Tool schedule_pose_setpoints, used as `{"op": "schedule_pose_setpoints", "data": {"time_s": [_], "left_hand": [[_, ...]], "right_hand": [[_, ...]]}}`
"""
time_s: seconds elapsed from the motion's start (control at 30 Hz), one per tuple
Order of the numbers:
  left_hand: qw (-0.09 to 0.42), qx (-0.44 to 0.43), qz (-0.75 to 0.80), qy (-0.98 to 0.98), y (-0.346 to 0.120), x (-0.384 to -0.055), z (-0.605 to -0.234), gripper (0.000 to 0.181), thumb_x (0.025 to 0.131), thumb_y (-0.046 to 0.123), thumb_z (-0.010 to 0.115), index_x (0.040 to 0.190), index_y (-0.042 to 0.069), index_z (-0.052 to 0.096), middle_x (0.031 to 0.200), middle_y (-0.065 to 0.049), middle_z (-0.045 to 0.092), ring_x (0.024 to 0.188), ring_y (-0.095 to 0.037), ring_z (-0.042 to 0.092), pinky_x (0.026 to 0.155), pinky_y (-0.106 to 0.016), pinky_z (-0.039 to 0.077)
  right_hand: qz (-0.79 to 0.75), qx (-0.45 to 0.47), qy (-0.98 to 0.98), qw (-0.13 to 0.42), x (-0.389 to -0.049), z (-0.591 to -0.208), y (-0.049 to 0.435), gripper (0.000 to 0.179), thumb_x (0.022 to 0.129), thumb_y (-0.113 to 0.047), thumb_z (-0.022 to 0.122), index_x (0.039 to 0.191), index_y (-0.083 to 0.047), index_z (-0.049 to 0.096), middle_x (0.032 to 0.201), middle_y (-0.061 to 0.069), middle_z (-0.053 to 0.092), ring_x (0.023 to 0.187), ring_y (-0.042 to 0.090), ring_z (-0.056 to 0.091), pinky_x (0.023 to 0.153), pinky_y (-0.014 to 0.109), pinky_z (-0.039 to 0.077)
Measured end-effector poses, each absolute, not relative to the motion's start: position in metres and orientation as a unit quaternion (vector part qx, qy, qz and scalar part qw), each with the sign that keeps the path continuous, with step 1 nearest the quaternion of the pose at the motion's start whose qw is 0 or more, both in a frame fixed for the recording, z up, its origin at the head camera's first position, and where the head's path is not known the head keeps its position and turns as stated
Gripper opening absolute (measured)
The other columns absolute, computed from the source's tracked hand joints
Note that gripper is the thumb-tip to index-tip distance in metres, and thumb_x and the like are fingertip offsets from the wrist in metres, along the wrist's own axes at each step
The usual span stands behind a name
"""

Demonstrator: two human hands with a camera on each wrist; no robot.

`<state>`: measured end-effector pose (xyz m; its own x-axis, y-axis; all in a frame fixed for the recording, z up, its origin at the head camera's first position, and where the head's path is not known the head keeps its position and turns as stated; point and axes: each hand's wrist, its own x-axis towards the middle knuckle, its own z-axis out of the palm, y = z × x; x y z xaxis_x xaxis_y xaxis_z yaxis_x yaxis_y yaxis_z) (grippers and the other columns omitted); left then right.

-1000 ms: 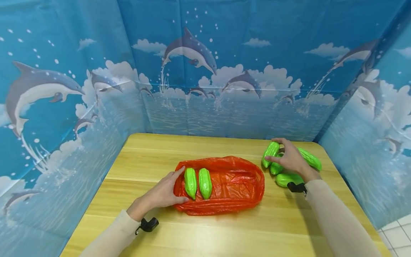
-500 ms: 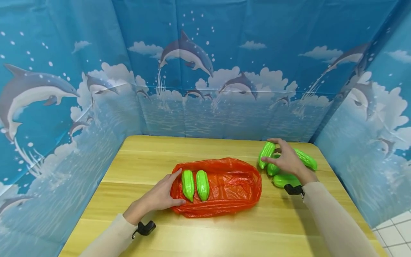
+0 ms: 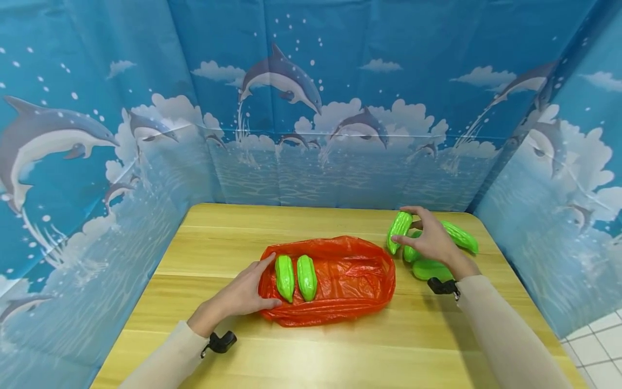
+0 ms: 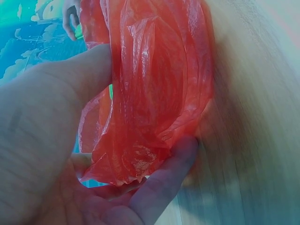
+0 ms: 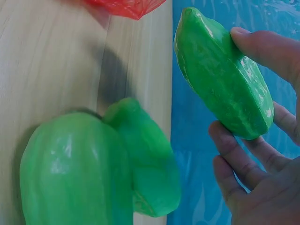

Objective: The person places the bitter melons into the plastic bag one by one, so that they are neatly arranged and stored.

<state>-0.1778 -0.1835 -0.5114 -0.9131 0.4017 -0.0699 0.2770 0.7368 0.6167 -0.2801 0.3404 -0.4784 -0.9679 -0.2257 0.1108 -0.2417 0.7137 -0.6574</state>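
Observation:
My right hand (image 3: 435,240) holds a glossy green bitter melon (image 3: 398,233) between thumb and fingers, lifted off the table. In the right wrist view that bitter melon (image 5: 222,77) hangs tilted, with the thumb on its upper side and fingertips beneath. My left hand (image 3: 238,297) grips the left end of an open red plastic bag (image 3: 352,283). The left wrist view has its thumb tip hidden behind the bag wall (image 4: 154,79) and fingers around the bag's outer end. Inside the bag two bitter melons (image 3: 307,278) lie side by side at the left.
More bitter melons (image 3: 459,236) lie at the table's back right, partly covered by the right hand. The wooden table (image 3: 218,227) is bounded by a blue dolphin-print curtain (image 3: 301,178) behind and at both sides. White floor tiles (image 3: 597,343) show at the lower right.
The right hand has raised its bitter melon slightly and shifted a little left, away from the others. The left hand keeps its place on the bag. The head view has moved slightly.

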Motion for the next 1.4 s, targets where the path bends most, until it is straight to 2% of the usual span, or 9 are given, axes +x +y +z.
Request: {"op": "schedule_pose_setpoints", "data": {"time_s": [0.17, 0.27, 0.47, 0.6, 0.87, 1.4], "left_hand": [[0.100, 0.184, 0.316, 0.925, -0.182, -0.178, -0.513, 0.120, 0.093, 0.042, 0.099, 0.185, 0.009, 0.030, 0.174, -0.025, 0.055, 0.157, -0.045, 0.059, 0.131, -0.068, 0.052], [0.101, 0.186, 0.316, 0.925, -0.181, -0.178, -0.513, 0.121, 0.093, 0.042, 0.099, 0.186, 0.009, 0.030, 0.174, -0.026, 0.054, 0.157, -0.046, 0.060, 0.131, -0.068, 0.052], [0.102, 0.189, 0.314, 0.925, -0.181, -0.181, -0.511, 0.120, 0.093, 0.043, 0.098, 0.186, 0.009, 0.029, 0.176, -0.027, 0.052, 0.158, -0.047, 0.059, 0.131, -0.069, 0.052], [0.103, 0.192, 0.312, 0.925, -0.182, -0.182, -0.511, 0.121, 0.093, 0.043, 0.098, 0.186, 0.009, 0.029, 0.177, -0.027, 0.052, 0.158, -0.048, 0.059, 0.131, -0.069, 0.051], [0.104, 0.193, 0.308, 0.926, -0.184, -0.182, -0.511, 0.123, 0.093, 0.044, 0.099, 0.186, 0.008, 0.027, 0.177, -0.027, 0.051, 0.159, -0.048, 0.058, 0.132, -0.068, 0.050], [0.107, 0.193, 0.310, 0.925, -0.184, -0.182, -0.511, 0.122, 0.093, 0.043, 0.099, 0.186, 0.008, 0.028, 0.178, -0.027, 0.050, 0.161, -0.049, 0.056, 0.134, -0.069, 0.048]], "right_hand": [[0.352, 0.126, -0.927, 0.014, -0.280, -0.475, 0.340, 0.094, 0.105, -0.051, 0.088, 0.178, -0.014, 0.042, 0.184, 0.030, 0.036, 0.147, 0.060, 0.063, 0.112, 0.075, 0.060], [0.361, 0.132, -0.923, 0.017, -0.280, -0.472, 0.337, 0.093, 0.106, -0.047, 0.088, 0.178, -0.012, 0.041, 0.183, 0.031, 0.036, 0.145, 0.059, 0.063, 0.112, 0.073, 0.061], [0.388, 0.140, -0.911, 0.020, -0.282, -0.465, 0.332, 0.090, 0.106, -0.036, 0.090, 0.178, -0.011, 0.042, 0.182, 0.030, 0.036, 0.143, 0.055, 0.065, 0.105, 0.055, 0.071], [0.392, 0.145, -0.908, 0.024, -0.282, -0.462, 0.327, 0.089, 0.105, -0.033, 0.091, 0.177, -0.010, 0.043, 0.180, 0.030, 0.038, 0.141, 0.054, 0.065, 0.100, 0.047, 0.073], [0.393, 0.146, -0.908, 0.017, -0.277, -0.457, 0.323, 0.093, 0.105, -0.033, 0.091, 0.179, -0.010, 0.040, 0.176, 0.033, 0.037, 0.142, 0.055, 0.065, 0.100, 0.046, 0.073], [0.380, 0.151, -0.912, 0.032, -0.266, -0.446, 0.315, 0.086, 0.107, -0.029, 0.089, 0.177, -0.011, 0.043, 0.168, 0.031, 0.041, 0.140, 0.051, 0.064, 0.102, 0.047, 0.072]]}}
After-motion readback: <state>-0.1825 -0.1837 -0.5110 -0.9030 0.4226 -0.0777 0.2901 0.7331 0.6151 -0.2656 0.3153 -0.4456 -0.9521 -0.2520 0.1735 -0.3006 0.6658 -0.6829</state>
